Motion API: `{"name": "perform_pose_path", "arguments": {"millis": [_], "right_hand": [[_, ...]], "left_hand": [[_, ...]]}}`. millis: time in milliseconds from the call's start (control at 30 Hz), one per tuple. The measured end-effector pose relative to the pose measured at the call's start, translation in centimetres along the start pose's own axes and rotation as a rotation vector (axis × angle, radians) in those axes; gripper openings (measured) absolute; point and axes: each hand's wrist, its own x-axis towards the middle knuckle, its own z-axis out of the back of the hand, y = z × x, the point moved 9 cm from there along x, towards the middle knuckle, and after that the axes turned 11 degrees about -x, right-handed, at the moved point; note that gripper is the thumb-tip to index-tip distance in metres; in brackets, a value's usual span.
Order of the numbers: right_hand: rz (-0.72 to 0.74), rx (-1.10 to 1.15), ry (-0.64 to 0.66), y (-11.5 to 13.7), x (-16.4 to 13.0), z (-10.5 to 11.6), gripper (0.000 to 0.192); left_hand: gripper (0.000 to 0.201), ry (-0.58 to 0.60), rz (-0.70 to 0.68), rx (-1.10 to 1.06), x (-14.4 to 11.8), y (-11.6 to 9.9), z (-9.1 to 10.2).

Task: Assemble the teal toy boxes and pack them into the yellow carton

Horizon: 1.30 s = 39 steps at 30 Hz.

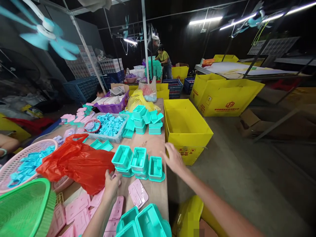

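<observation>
My left hand is beside a red plastic bag, above flat pink plastic panels. Its fingers are bent inward; what they hold, if anything, is hidden. My right hand is at the table's right edge, fingers apart and holding nothing. Between the hands, turquoise plastic boxes stand in short stacks, with a single turquoise box to their right. One pink panel lies in front of them. More turquoise boxes sit at the near edge.
A green basket and a pink basket with blue pieces stand left. A tray of blue pieces lies behind, beside stacked turquoise boxes. Yellow bins flank the table's right side. A person stands far back.
</observation>
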Motion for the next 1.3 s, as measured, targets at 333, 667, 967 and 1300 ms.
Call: {"name": "perform_pose_path", "arguments": {"millis": [333,667,967,1300], "right_hand": [[-0.241,0.005,-0.11,-5.1,20.1,-0.7,0.042],[-0.269,-0.015,0.229,-7.6,9.8,-11.4,0.059],[-0.189,0.062,0.348,-7.6,7.3,-14.5,0.053],[-0.3,0.403,-0.04,-8.3,-2.7,-1.3,0.069]], "left_hand": [[0.057,0.106,-0.571,-0.25,-0.3,-19.7,-1.4],[0.055,0.322,-0.459,-0.072,9.3,-19.7,-13.6],[0.039,0.377,-0.581,-0.345,-4.3,-22.5,-4.2],[0.028,-0.058,-0.416,-0.502,-16.5,-20.2,13.5]]}}
